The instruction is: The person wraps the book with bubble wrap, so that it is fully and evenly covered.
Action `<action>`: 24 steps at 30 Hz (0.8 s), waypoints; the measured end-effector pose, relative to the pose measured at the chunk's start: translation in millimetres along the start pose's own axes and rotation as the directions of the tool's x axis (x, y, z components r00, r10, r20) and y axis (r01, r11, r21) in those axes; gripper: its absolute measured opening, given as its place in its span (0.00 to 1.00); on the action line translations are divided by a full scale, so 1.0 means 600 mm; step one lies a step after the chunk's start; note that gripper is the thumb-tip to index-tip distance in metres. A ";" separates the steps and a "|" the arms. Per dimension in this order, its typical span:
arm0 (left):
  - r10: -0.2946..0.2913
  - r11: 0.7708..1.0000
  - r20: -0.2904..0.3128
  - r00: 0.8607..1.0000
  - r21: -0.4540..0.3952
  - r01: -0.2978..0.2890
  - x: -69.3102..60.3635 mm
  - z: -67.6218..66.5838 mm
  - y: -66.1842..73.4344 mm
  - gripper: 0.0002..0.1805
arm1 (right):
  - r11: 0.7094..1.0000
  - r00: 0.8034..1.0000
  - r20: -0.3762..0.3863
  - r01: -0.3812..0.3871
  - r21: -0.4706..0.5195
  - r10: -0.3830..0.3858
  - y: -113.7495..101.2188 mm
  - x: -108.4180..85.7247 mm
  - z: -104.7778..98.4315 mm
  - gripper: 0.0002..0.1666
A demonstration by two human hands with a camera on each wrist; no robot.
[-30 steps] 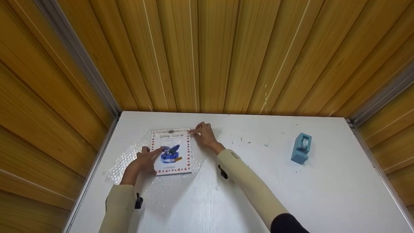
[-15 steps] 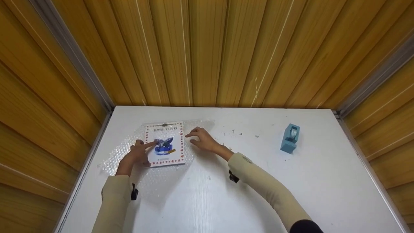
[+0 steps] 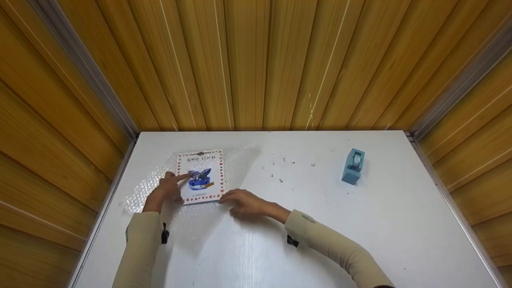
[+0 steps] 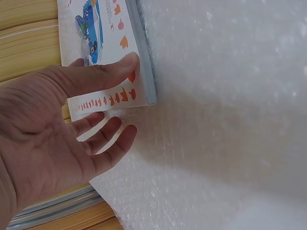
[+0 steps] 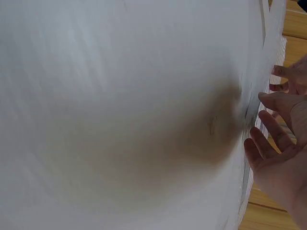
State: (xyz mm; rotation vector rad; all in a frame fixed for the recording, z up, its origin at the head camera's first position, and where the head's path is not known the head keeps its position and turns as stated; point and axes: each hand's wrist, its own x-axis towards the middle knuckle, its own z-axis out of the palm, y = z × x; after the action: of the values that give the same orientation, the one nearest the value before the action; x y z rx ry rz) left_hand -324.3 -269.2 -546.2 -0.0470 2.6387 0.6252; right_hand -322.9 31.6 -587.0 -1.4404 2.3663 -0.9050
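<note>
A white book [image 3: 206, 165] with a blue picture and a red-and-orange border lies flat on a sheet of clear bubble wrap [image 3: 243, 161] at the table's left. My left hand [image 3: 167, 189] rests on its left side, index finger pointing across the cover. In the left wrist view, the thumb of my left hand [image 4: 57, 120] presses the cover near a corner, with the other visible fingers loosely bent beside the edge. My right hand [image 3: 246, 203] touches the book's near right corner with its fingertips. The right wrist view shows those fingers slightly bent, with the book's contact point hard to make out.
A blue tape dispenser [image 3: 353, 167] stands on the white table [image 3: 304, 200] at the right. Small dark marks or scraps [image 3: 281, 181] dot the tabletop between it and the wrap. Wood-patterned panels [image 3: 256, 72] close off the back and both sides.
My right hand has left the book's far right corner and come down along its right side to the near right corner. The left hand stays on the cover. The head view has shifted slightly.
</note>
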 end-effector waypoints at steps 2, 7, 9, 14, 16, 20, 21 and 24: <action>-0.004 1.000 0.000 1.000 0.000 0.004 -0.002 -0.001 0.000 0.53 | 0.999 1.000 -0.012 0.007 -0.050 -0.007 -0.007 0.001 0.009 0.23; -0.020 1.000 0.002 1.000 0.007 0.020 -0.002 -0.002 0.003 0.54 | 0.998 0.999 -0.050 0.017 -0.065 -0.020 -0.023 0.005 0.027 0.19; -0.028 1.000 0.006 1.000 0.010 0.028 -0.001 -0.001 0.005 0.54 | 0.998 0.999 -0.034 0.038 -0.050 -0.040 -0.030 0.007 0.033 0.19; -0.057 0.998 0.011 0.998 0.010 0.057 0.004 0.003 0.004 0.53 | 0.993 0.994 0.017 0.108 -0.041 -0.108 -0.043 0.016 0.048 0.18; -0.063 0.998 0.015 0.998 0.014 0.063 0.006 0.004 0.003 0.53 | 0.991 0.991 0.032 0.130 -0.031 -0.129 -0.048 0.018 0.054 0.18; -0.052 0.998 0.007 0.999 0.022 0.052 0.005 0.004 0.001 0.53 | 0.986 0.985 0.038 0.167 -0.015 -0.167 -0.056 0.023 0.064 0.17; -0.048 0.999 0.002 0.999 0.023 0.048 0.005 0.004 0.001 0.53 | 0.985 0.985 0.037 0.172 -0.014 -0.171 -0.058 0.024 0.066 0.17; -0.034 0.999 -0.009 0.999 0.025 0.034 0.004 0.004 0.000 0.53 | 0.982 0.982 0.031 0.188 -0.026 -0.187 -0.063 0.025 0.076 0.15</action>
State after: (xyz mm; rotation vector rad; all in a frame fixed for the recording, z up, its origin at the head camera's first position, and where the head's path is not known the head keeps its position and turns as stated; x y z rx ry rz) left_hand -325.4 -268.2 -549.3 -0.0871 2.6473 0.5817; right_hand -281.0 -11.1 -598.0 -1.6985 2.2608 -0.8907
